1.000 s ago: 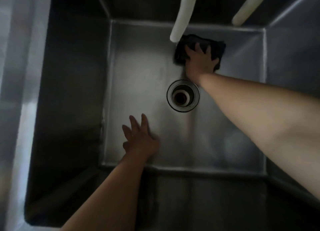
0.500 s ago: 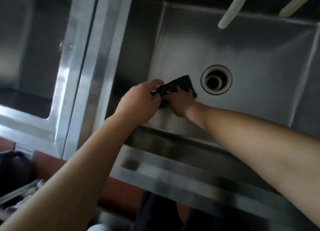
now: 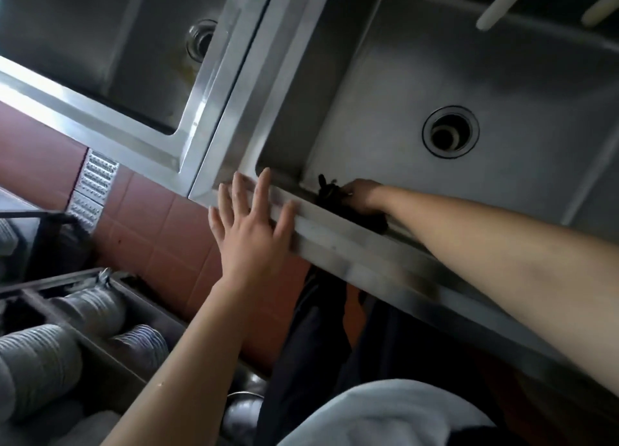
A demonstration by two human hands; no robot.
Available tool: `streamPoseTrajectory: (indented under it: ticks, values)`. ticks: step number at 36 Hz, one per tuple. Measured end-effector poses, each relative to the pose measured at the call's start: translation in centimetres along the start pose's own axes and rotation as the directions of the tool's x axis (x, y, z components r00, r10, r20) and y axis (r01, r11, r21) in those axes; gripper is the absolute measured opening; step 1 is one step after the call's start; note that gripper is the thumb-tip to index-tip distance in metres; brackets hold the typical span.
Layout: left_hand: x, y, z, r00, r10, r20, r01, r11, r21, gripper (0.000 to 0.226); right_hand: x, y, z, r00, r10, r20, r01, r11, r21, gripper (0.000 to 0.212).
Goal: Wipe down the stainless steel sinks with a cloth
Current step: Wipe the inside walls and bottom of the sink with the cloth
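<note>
Left hand spread flat on sink rim; right hand gripping dark cloth at basin's 7 o'clock corner. Risk: cloth snagging on rim edge, corner left unwiped. Possible slip of bracing palm on smooth steel.

- Stainless sink unit, 2 basins side by side, divided by a raised double rim.
- Right basin: round drain in the floor; dark cloth bunched at the front-left corner, against the front wall.
- Left basin: drain partly hidden behind the dividing rim.
- Front rim, near its left corner: 1 flat hand rests on it.
- Floor: reddish tiles below the unit.
</note>
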State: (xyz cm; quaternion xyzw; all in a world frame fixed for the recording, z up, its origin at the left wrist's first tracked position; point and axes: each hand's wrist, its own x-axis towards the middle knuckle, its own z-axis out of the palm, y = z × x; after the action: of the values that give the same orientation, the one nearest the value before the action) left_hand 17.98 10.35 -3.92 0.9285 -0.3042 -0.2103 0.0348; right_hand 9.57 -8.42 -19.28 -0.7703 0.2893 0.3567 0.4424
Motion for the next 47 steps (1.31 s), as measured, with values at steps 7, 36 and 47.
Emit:
streamPoseTrajectory:
  ticks: [7, 36, 47]
  values:
    - [0.1, -0.7, 1.3, 0.999, -0.004, 0.052, 0.001, 0.998, 0.068, 0.069, -12.0, 8.1, 0.4, 0.992, 0.122, -0.042, -0.112, 0.976, 0.184, 0.029]
    - [2.4, -7.7, -5.7, 0.977, 0.201, 0.068, -0.200, 0.980, -0.008, 0.062, -21.0, -7.4, 8.4, 0.799, -0.077, -0.596, -0.048, 0.980, -0.192, 0.048]
    - [5.7, -8.4, -8.4, 0.920, 0.390, -0.035, -0.369, 0.833, -0.412, 0.058, -14.6, -17.4, 4.9, 0.862, -0.107, -0.495, 0.017, 0.983, -0.184, 0.049]
